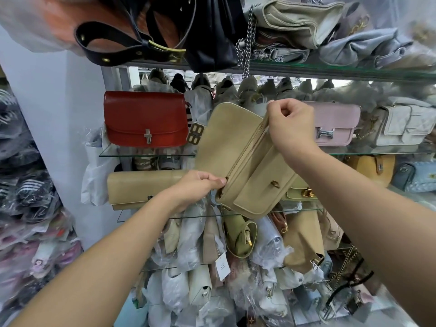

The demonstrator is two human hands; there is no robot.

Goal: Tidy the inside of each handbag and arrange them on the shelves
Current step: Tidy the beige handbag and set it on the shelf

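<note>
- Left hand [198,187] pinches the beige handbag [231,128] at the lower end of its zip [245,152]; right hand [291,128] pinches the upper end.
- The handbag is held in the air, flap open, off the right front corner of the glass shelf [141,154].
- Keeping the zip taut should stop it snagging.

Both arms fwd, L grip [198,188] low, R grip [292,128] higher, both pinching
</note>
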